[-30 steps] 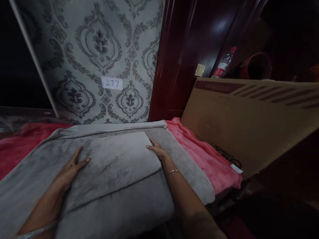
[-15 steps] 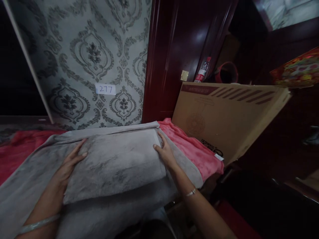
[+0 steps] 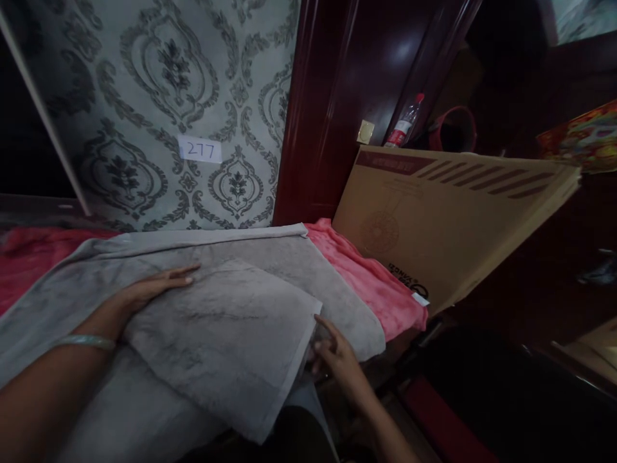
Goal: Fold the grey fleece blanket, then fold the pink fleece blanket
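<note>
Adjusting the folded gray cloth atop the gray layer appeared underway. The left hand lay spread at its ten-o'clock edge; the right hand met its three-o'clock corner, pinch unclear to me. The next move seemingly required gripping that corner.

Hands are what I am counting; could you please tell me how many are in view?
2: the left hand on the grey cloth, the right hand at its right-hand corner.
</note>
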Demonstrator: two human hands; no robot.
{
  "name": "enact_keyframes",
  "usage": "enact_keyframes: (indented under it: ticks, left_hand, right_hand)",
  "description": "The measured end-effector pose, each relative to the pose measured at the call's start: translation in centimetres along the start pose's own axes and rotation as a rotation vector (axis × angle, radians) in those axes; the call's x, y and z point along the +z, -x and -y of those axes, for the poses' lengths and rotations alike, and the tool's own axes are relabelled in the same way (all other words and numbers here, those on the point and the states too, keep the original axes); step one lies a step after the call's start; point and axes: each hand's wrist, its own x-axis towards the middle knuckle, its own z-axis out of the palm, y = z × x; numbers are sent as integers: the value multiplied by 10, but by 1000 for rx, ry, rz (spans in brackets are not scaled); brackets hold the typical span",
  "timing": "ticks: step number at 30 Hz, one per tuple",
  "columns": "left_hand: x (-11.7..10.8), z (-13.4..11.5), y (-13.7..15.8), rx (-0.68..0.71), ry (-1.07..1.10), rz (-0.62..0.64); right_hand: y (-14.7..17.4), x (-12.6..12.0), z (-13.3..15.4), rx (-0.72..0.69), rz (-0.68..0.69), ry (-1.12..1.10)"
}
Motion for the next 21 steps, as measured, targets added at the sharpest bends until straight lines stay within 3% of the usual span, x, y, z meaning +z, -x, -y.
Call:
enact_keyframes:
  ticks: [4, 6, 8, 14, 19, 21]
  left_hand:
    - [-17, 19, 18, -355, 238, 79]
    - [-21, 19, 32, -458, 421, 54]
    - [-22, 15, 47, -504, 564, -30]
    - [-13, 9, 84, -403, 759, -245]
    - [19, 37, 103, -285, 1002, -498]
    - [34, 45, 112, -295, 1046, -535]
  right_hand:
    - [-41, -17, 34, -259, -105, 173]
    - [-74, -12, 45, -368, -98, 263]
    - [-110, -1, 49, -380, -61, 373]
    - [-183, 31, 46, -163, 122, 714]
    - [-195, 32, 36, -140, 178, 733]
    - [-195, 29, 32, -137, 190, 736]
